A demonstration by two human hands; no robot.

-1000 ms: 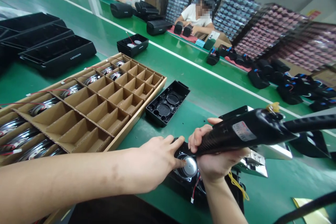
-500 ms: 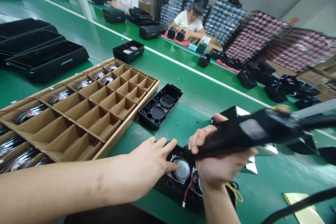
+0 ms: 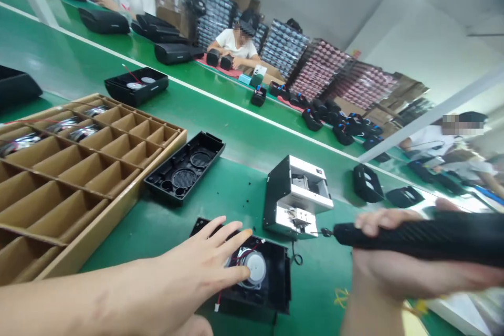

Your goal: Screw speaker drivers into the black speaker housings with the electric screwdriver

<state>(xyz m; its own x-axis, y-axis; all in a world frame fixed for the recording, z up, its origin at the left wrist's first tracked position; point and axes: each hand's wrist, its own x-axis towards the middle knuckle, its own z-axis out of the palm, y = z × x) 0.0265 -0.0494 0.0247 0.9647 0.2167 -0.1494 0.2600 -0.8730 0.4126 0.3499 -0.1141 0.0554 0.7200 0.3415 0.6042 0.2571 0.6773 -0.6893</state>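
Note:
My left hand (image 3: 214,260) lies with fingers spread over a black speaker housing (image 3: 275,286), thumb touching a round silver speaker driver (image 3: 254,268) inside it. Red wires with white plugs trail from the drivers; a second driver is mostly hidden under the hand. In my right hand (image 3: 394,257) is a black electric screwdriver (image 3: 417,236), held level and pointing left. Its tip is at the front of a black and silver screw feeder (image 3: 301,197). An open black housing with two round grilles (image 3: 187,168) lies beyond my left hand.
A divided cardboard tray (image 3: 98,184) holding several drivers stands at left. Behind it sits another housing with drivers (image 3: 137,86). Small dark bits lie left of the feeder. Co-workers sit across the green bench (image 3: 236,136) and at far right. A yellow tie (image 3: 340,296) lies near my right wrist.
My right hand has carried the screwdriver from over the housing to the screw feeder, which is now in full view. The view has swung right. My left hand stays on the housing.

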